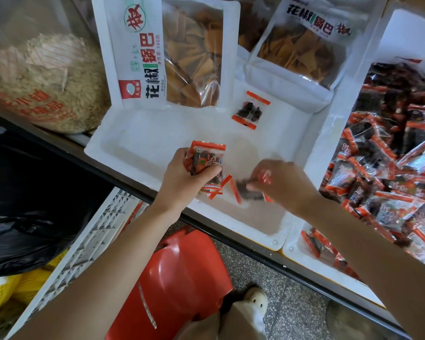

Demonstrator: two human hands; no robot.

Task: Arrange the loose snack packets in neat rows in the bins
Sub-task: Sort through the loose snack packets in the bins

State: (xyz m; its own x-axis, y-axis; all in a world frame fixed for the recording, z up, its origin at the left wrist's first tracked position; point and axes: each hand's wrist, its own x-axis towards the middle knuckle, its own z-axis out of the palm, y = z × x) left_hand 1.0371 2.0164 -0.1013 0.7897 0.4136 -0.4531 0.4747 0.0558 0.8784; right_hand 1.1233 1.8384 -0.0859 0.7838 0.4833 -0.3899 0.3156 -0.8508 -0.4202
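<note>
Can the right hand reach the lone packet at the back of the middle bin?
Probably yes: only bare bin floor lies between the right hand and the lone packet, though its fingers pinch another packet.

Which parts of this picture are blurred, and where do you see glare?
Head view: the right hand and the snack packet it pinches are smeared by motion blur. The left hand and the bundle of packets it grips are sharp. White glare streaks lie on the red plastic stool. The clear bag of flakes at the upper left shows a hazy sheen.
</note>
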